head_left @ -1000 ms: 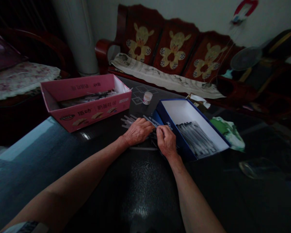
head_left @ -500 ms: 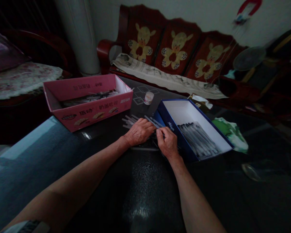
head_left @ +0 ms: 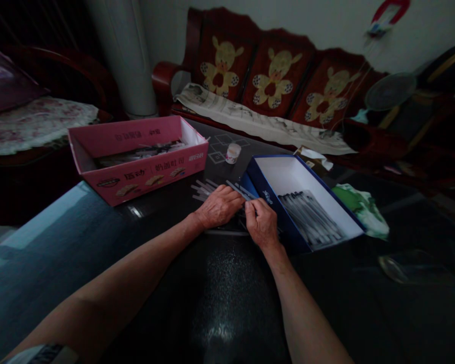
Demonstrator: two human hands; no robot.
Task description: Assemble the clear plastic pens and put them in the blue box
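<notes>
My left hand (head_left: 220,206) and my right hand (head_left: 263,222) are close together over the dark tabletop, both with curled fingers. Between and just beyond them runs a thin grey strip (head_left: 235,189), pinched by the fingers of both hands. More pale, narrow strips (head_left: 201,189) fan out on the table behind my left hand, partly covered by it. Immediately right of my right hand is a blue box (head_left: 255,181) with a white inside, holding a row of long, thin grey pieces with dark ends (head_left: 313,217). What the strips are exactly is too dim to tell.
A pink box (head_left: 155,176) with loose strips inside stands at the left. A small white tub (head_left: 233,153) sits between the boxes. Green-and-white crumpled packaging (head_left: 360,210) lies right of the blue box. Beyond the table is a wooden sofa (head_left: 246,30).
My left hand has shifted very slightly to the right, towards my right hand. The boxes and the other strips look the same.
</notes>
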